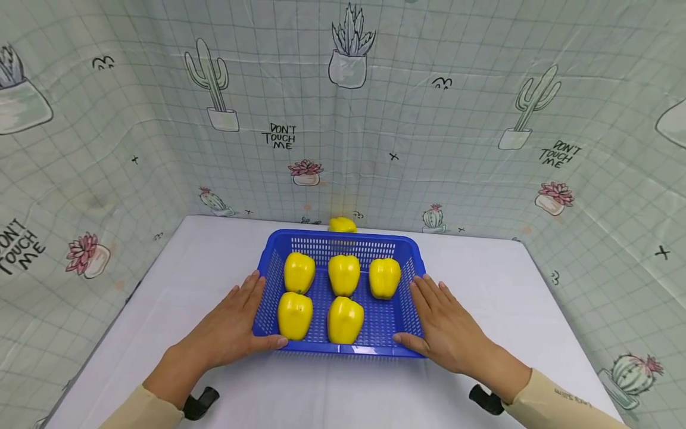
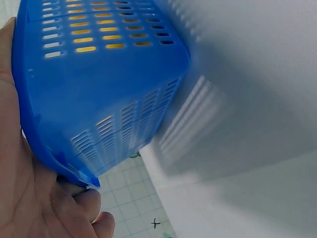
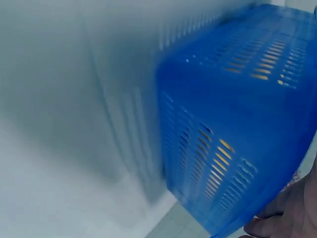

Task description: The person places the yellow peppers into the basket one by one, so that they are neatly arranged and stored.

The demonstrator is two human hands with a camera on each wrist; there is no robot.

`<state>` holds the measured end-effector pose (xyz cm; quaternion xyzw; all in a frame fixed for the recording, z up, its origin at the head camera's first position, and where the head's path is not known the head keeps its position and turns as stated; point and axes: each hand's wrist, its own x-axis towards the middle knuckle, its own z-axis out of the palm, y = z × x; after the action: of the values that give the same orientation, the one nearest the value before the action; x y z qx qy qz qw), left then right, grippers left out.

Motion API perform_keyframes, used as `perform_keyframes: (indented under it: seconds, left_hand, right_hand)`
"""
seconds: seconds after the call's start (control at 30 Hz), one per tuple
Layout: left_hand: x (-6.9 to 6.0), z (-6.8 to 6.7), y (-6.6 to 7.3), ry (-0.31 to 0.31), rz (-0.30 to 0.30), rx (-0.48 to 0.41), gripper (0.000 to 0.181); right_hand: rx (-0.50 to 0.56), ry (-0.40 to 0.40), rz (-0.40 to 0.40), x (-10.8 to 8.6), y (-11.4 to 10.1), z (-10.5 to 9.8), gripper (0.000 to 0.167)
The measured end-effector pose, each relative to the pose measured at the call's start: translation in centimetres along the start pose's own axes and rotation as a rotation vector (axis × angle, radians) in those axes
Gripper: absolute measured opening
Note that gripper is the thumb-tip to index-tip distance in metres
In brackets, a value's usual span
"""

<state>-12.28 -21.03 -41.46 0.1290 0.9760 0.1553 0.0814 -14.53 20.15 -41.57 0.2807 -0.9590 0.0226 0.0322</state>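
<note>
A blue plastic basket [image 1: 375, 328] with slotted walls holds several yellow bell peppers [image 1: 345, 320], three of them in the back row. At its left side my left hand [image 1: 230, 328] grips the rim near the front corner, thumb over the front edge and fingers along the side. My right hand [image 1: 447, 328] holds the opposite corner in the same way. Fingertips show below the rim in the left wrist view, where the basket wall [image 2: 99, 74] fills the upper left. In the right wrist view the basket [image 3: 237, 109] looks blurred, with part of the right hand [image 3: 287, 213] at its rim.
Another yellow bell pepper [image 1: 342, 224] sits behind the basket, partly hidden by its back rim. A white cloth [image 1: 214, 250] covers the table. Grid-patterned fabric [image 1: 418, 119] with cactus drawings hangs behind and on both sides.
</note>
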Motion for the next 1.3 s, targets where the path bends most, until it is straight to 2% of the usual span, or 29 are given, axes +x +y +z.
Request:
perform_keyframes:
  seconds: [0.17,0.43,0.63,0.93,1.3]
  left_hand:
    - [0.0,-0.1,0.2,-0.010,-0.014,0.002,0.129]
    - [0.1,-0.3,0.2,0.012,0.014,0.024,0.129]
    - [0.2,-0.8,0.4,-0.024,0.010,0.045,0.130]
    - [0.0,-0.1,0.0,0.012,0.024,-0.004,0.129]
    - [0.0,0.0,0.1,0.004,0.007,-0.012,0.133]
  right_hand:
    - [0.051,0.012,0.088,-1.3,-0.2,0.8,0.104]
    - [0.138,0.005,0.177,-1.7,-0.7,1.2,0.116]
    - [0.176,0.013,0.190,-1.8,-1.0,1.6,0.116]
    - [0.176,0.026,0.182,-1.7,-0.9,1.6,0.116]
    - [0.161,0.012,0.175,-1.7,-0.8,1.6,0.117]
